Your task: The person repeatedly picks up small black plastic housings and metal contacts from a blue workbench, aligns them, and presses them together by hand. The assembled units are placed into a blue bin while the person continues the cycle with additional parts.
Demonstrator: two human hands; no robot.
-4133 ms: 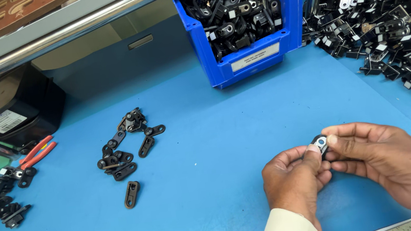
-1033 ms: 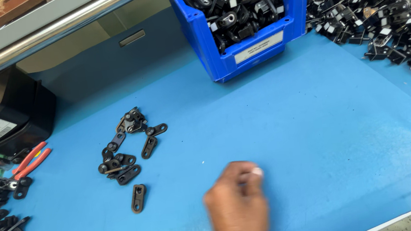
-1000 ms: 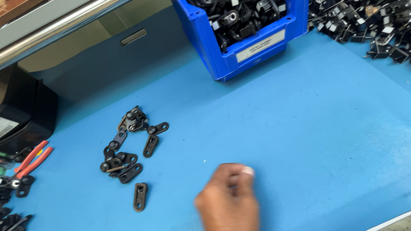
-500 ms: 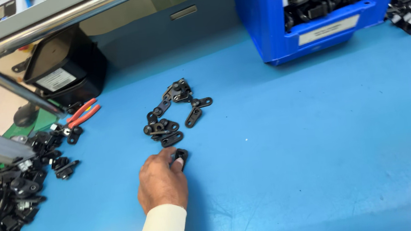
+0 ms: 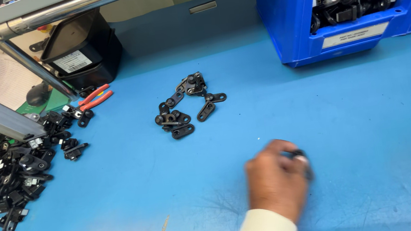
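My left hand point(image 5: 276, 179), in a cream sleeve, hovers low over the blue table point(image 5: 121, 192) at the lower middle. It is blurred by motion. Its fingers are closed on a small black metal link part point(image 5: 300, 157) that shows at the fingertips on the right. A cluster of several similar black link parts point(image 5: 186, 105) lies on the table up and to the left of the hand, apart from it. My right hand is out of the picture.
A blue bin point(image 5: 353, 6) full of black parts stands at the back right. A heap of black parts point(image 5: 10, 163) covers the left edge, with red-handled pliers point(image 5: 95, 97) and a black box point(image 5: 82, 49) behind it. A metal frame bar point(image 5: 30, 68) slants across the upper left.
My left hand reached left to the single black part lying below the cluster, closed on it and drew back to the right. That part is gone from the table. My right hand left the view.
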